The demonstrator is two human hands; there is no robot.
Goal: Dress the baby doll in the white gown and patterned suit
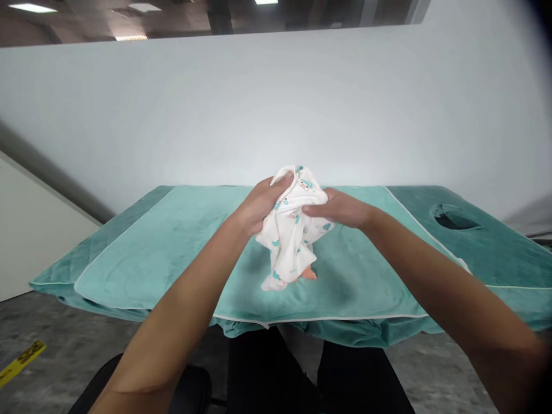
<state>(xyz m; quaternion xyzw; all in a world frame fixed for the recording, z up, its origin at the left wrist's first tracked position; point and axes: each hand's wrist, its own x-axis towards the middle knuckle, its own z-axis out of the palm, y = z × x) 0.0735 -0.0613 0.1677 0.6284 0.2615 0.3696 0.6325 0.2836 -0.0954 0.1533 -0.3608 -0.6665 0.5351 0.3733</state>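
Nearest the camera, the person's left forearm (172, 310) and right forearm (431, 276) reach in over a padded teal bed (509, 253). At far left a pale panel (34, 230) slants down to the mottled grey floor (64, 345), where a yellow strip (21, 363) with black marks lies. A black rounded object (194, 391), perhaps a seat, shows beside the left forearm. The bed's left end has a quilted cover; next to it a lighter teal sheet (150, 247) with white piping spreads across the middle, softly creased, its front edge close to the bed's gathered skirt. Above the sheet, the left hand (263, 204) grips the upper left of a white printed cloth (287, 247), thumb laid over it. The cloth hangs bunched between the hands, its lower end near or on the sheet, with a small orange patch (309, 273) at its bottom; contact there is unclear. The right hand (342, 208) pinches the cloth's right side, thumb in front, its other fingers mostly hidden. Black-clad legs (267, 374) stand below the front edge. Farther right, the darker teal end has an oval hole (455, 218). A plain white wall (215, 103) runs behind everything, with lit ceiling panels (32, 8) above it.
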